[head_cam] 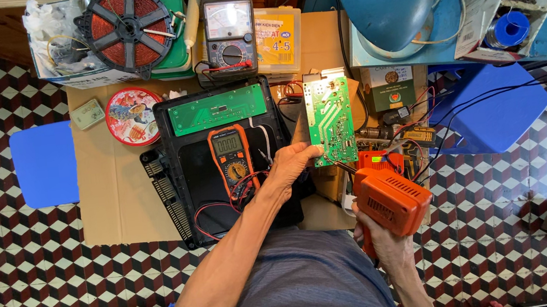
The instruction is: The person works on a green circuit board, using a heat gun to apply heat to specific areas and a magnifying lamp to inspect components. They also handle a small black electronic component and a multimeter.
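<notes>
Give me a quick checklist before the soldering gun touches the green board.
1. Left hand grips the green board by its lower edge: ok.
2. Right hand holds the orange soldering gun: ok.
3. Gun tip on the joint: cannot tell, tip hidden.
4. Board's trace side faces up: ok.
5. Red wires by the multimeter clear of the gun: ok.

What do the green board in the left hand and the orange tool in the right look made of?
The green board looks like rigid laminate with a glossy green coat; pale traces run across it. The orange tool looks like matte moulded plastic, judging by its vent slits. The left hand holds the board and the right hand grips the tool.
</notes>
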